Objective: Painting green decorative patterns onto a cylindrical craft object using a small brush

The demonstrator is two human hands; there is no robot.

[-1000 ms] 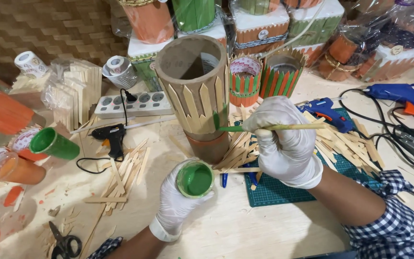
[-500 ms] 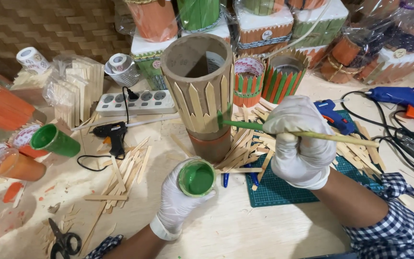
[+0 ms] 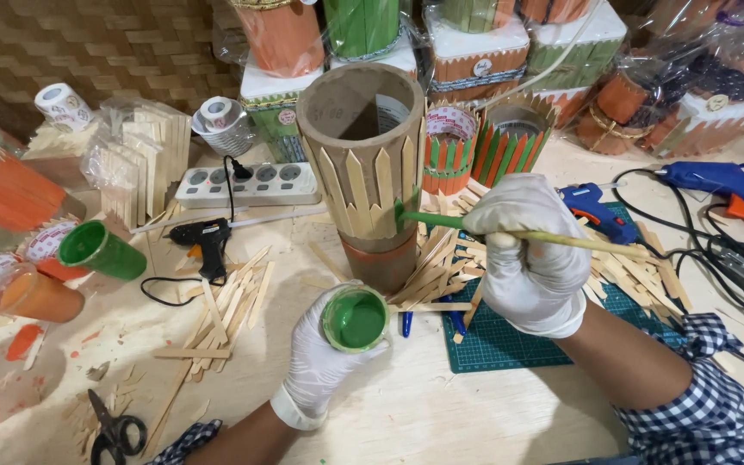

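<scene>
1. Head view, left hand (image 3: pixel 325 353): white-gloved, fingers curled around a small cup of green paint (image 3: pixel 355 319). The cup is held upright at the lower centre of the table (image 3: pixel 389 413), just in front of the tube's base.
2. Head view, right hand (image 3: pixel 531 254): white-gloved, fingers closed in a pinch-and-wrap grip on a thin paintbrush (image 3: pixel 510 232). The handle runs out to the right; the green-loaded tip lies against the tube wall.
3. Head view, cardboard tube (image 3: pixel 368 164): stands upright at table centre, open at the top, clad around its upper part with pointed wooden sticks; a reddish band shows near the base. A green mark sits where the brush tip touches, on the tube's right flank.
4. Step in hand, as judged: laying green paint on the stick cladding, with only the first patch covered.
5. Next move, as judged: calls for steady strokes along one stick at a time, reloading from the cup, and turning the tube or bracing it, since neither hand holds it.
6. Surroundings, head view: loose wooden sticks (image 3: pixel 217 319); black glue gun (image 3: pixel 204 237); blue glue gun (image 3: pixel 725 185); white power strip (image 3: pixel 247 182); green cutting mat (image 3: pixel 510 340); scissors (image 3: pixel 114 426); second green cup (image 3: pixel 101 250) lying at left.
</scene>
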